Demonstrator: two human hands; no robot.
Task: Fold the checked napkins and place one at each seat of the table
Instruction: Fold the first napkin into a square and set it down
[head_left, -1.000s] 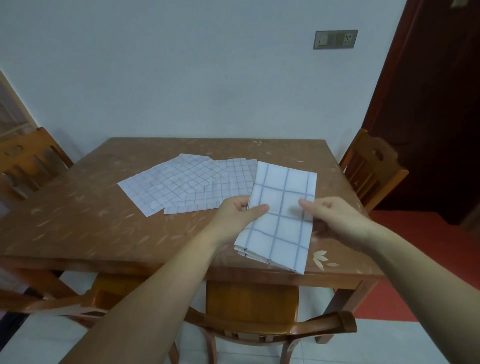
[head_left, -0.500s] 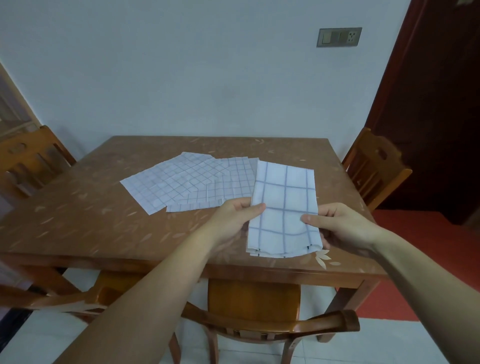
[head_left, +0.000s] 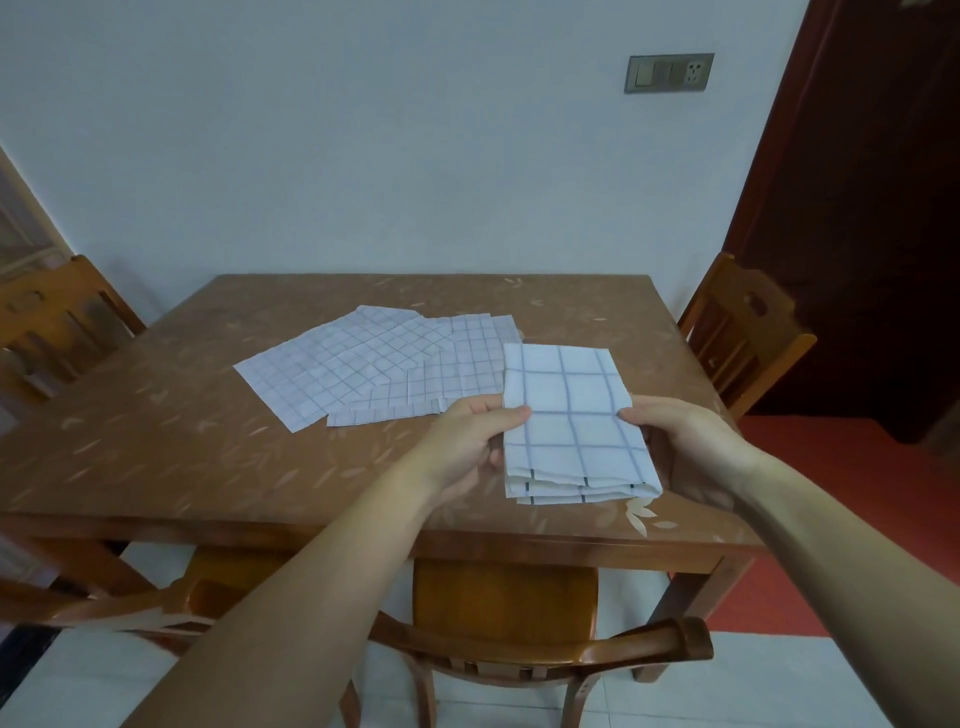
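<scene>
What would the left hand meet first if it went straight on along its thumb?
The folded napkin the left hand pinches; past that, the right hand at the opposite edge, apparently at similar depth.

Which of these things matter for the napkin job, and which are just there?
Part of the job: folded napkin, gripped by left hand and right hand; flat napkins; table; near chair, right chair, left chair.
Just there: wall switch; door.
</scene>
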